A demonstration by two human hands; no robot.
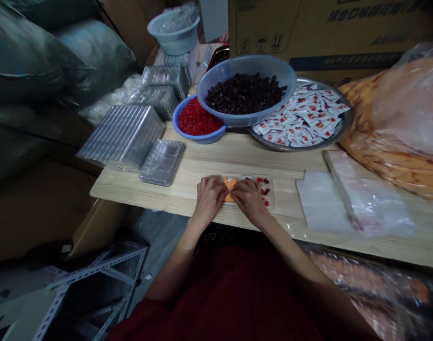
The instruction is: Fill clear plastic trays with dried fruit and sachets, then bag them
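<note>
Near the table's front edge lies a shallow clear plastic tray (pixel 271 192), partly covered by my hands. A flat orange piece (pixel 230 183) sits at its left part, with my fingertips meeting over it. My left hand (pixel 210 194) is closed at the left side of the orange piece, fingers bent and thumb against it. My right hand (pixel 250 199) pinches from the other side. Small red pieces (pixel 260 180) and dark pieces (pixel 266 191) lie in the tray's right part. Part of a white packet (pixel 247 178) shows behind my right hand.
Behind the tray stand a blue bowl of red pieces (pixel 183 134), a larger basin of dark pieces (pixel 287 102) and a metal tray of white packets (pixel 346 125). Stacked clear trays (pixel 120 137) stand left. Plastic bags (pixel 319 203) and a big orange sack (pixel 365 142) are right.
</note>
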